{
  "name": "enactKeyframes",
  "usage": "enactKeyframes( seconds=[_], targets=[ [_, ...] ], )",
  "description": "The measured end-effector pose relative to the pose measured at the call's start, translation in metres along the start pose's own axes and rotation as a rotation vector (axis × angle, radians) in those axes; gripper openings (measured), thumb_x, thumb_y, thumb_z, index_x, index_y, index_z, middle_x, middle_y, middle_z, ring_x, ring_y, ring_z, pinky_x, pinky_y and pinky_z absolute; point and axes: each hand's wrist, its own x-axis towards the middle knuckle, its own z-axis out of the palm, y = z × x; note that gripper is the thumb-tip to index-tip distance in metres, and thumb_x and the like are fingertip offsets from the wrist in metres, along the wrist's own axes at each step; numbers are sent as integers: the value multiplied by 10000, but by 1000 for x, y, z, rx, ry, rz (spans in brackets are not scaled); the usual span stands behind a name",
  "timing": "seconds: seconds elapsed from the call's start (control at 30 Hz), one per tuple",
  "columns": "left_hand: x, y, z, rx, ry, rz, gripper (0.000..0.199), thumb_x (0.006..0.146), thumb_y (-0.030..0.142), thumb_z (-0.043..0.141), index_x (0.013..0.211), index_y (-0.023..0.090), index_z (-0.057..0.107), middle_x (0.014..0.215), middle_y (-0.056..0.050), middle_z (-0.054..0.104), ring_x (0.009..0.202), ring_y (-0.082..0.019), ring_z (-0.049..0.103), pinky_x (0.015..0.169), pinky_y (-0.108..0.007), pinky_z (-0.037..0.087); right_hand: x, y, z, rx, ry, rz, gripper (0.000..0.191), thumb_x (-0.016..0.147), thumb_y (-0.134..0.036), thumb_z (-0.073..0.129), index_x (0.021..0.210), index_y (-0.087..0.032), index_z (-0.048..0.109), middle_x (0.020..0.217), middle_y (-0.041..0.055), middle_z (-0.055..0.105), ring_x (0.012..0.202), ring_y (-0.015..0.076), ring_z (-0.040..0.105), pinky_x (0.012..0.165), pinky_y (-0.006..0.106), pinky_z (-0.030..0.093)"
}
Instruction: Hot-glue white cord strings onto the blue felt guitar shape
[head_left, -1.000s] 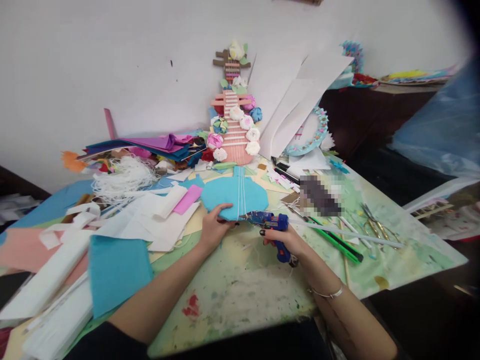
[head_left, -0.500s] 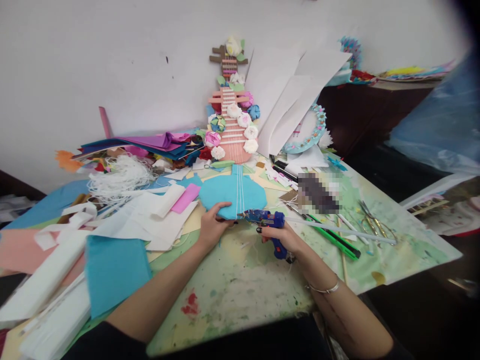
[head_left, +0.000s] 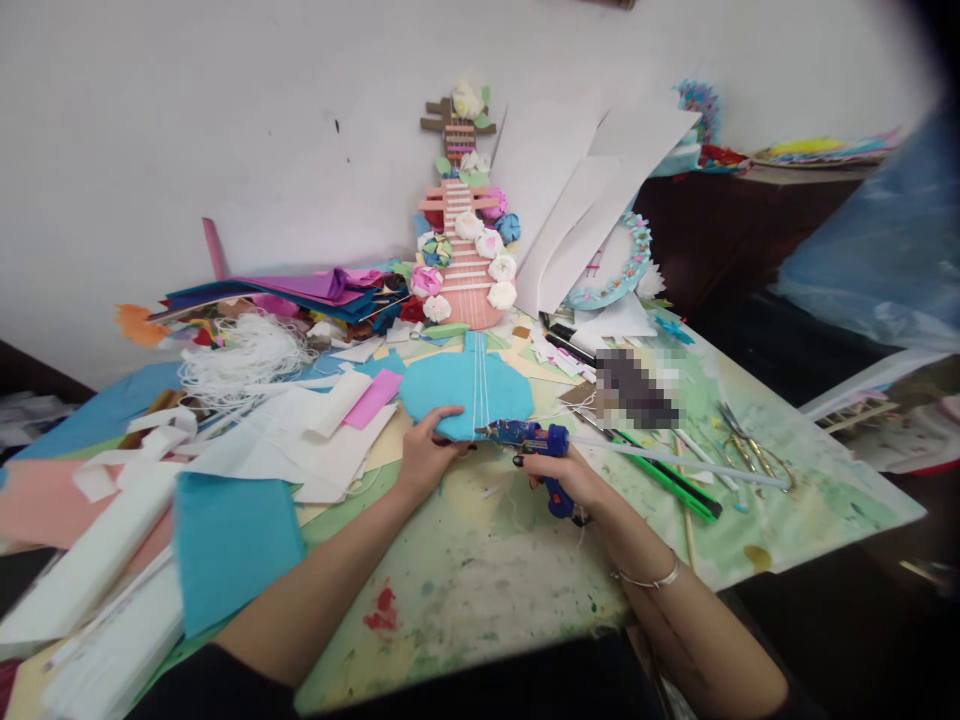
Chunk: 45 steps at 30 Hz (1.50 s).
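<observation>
A blue rounded cutout (head_left: 442,385) lies on the table, with white strings running down its middle. My left hand (head_left: 430,455) grips its lower left edge, thumb on top and fingers beneath. In my right hand (head_left: 562,475) is a blue glue gun (head_left: 555,440), its nozzle at the cutout's lower edge beside the string ends. A long, pale glue stick (head_left: 675,460) sticks out of the gun's back toward the right. Behind the cutout stands a pink instrument-shaped piece (head_left: 469,270) with paper flowers.
Scissors (head_left: 754,450) and a green cutter (head_left: 675,485) lie at the right. On the left are white string (head_left: 244,355), a folded blue sheet (head_left: 236,550) and white paper rolls (head_left: 90,560). White sheets (head_left: 577,220) lean on the wall near a round flowered wreath (head_left: 637,265).
The whole view has shifted very slightly. Both hands, the glue gun and the blue cutout keep the same places relative to each other.
</observation>
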Motion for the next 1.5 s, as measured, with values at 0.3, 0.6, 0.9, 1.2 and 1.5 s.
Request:
enactKeyframes(
  seconds=[0.3,0.6,0.9,1.2,1.5],
  targets=[
    [0,1,0,-3,11,-15,522,576,193,756,1087,155,655,598,42,629,547,-136,632,539,-206,501,-1,2,-1,-34,-10,20,231,603,-363,644,486,-180,563,481,8,542,512,131,482,528,270,363],
    [0,3,-2,22,24,11,498,580,187,753,1069,166,660,568,62,599,503,-105,579,495,-179,453,-3,1,-1,-25,-32,33,239,602,-365,670,486,-184,566,478,8,541,498,135,481,500,273,352],
    [-1,4,-1,11,15,20,497,591,183,761,1075,158,648,536,72,571,483,-93,561,475,-166,446,-2,2,-1,-36,-52,31,211,596,-364,660,516,-188,576,479,3,542,500,136,475,500,273,349],
    [0,0,-1,26,5,33,485,620,207,758,1089,167,642,599,46,633,544,-126,632,521,-191,496,-2,1,2,-67,-53,-6,166,593,-345,647,586,-197,573,489,-16,517,487,137,481,476,263,358],
    [1,-3,-1,35,20,42,467,622,206,736,1080,170,652,531,68,570,490,-99,554,467,-167,428,-6,1,-6,-78,-77,-45,156,598,-335,655,585,-189,604,524,-4,557,526,143,506,520,268,396]
  ],
)
